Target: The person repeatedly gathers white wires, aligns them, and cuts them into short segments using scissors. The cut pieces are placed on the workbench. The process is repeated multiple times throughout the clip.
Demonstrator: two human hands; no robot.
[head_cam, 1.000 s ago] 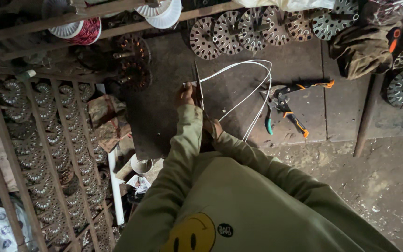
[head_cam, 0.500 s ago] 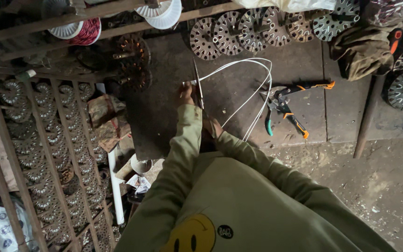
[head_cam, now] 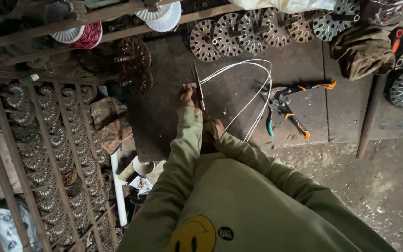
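My left hand point(head_cam: 187, 96) pinches the ends of several thin white tubes point(head_cam: 253, 74) that loop away over a dark board point(head_cam: 164, 116). A pair of long scissors point(head_cam: 197, 86) points up along those ends, its blades right beside my left fingers. My right hand point(head_cam: 215, 127) is closed on the scissors' handles, just below and right of the left hand. Both arms wear olive green sleeves.
Pliers with orange and teal handles point(head_cam: 285, 109) lie on the slab to the right of the tube loops. Round slotted metal discs point(head_cam: 239, 32) line the back edge, a wire spool point(head_cam: 82, 35) sits at upper left, and racks of discs point(head_cam: 43, 140) fill the left.
Hands and scissors have shifted slightly up along the tube ends; the white loops and the pliers stay where they were.
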